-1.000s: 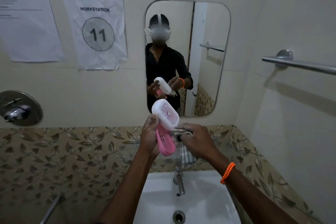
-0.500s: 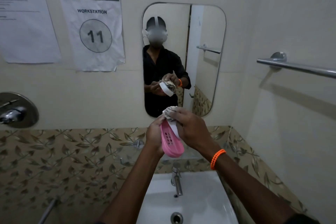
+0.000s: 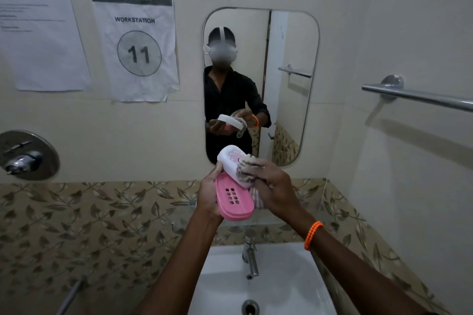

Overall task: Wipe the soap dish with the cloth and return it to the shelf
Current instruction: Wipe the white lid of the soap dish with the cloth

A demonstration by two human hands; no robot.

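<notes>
The soap dish has a pink slotted base (image 3: 234, 201) and a white lid (image 3: 230, 160) hinged open above it. My left hand (image 3: 208, 198) grips the dish from its left side, holding it up in front of the mirror over the sink. My right hand (image 3: 275, 190) is closed on a striped cloth (image 3: 247, 169) and presses it against the right side of the white lid. Part of the cloth hangs below my right palm. The shelf is mostly hidden behind my hands and the dish.
A white sink (image 3: 286, 286) with a chrome tap (image 3: 250, 256) lies directly below my hands. The mirror (image 3: 289, 84) faces me. A towel rail (image 3: 419, 96) sticks out of the right wall, and a shower valve (image 3: 25, 155) is on the left.
The dish has tilted so the pink base faces me more and the white lid shows again. My right hand with the cloth has shifted from the lid's top to its right side.
</notes>
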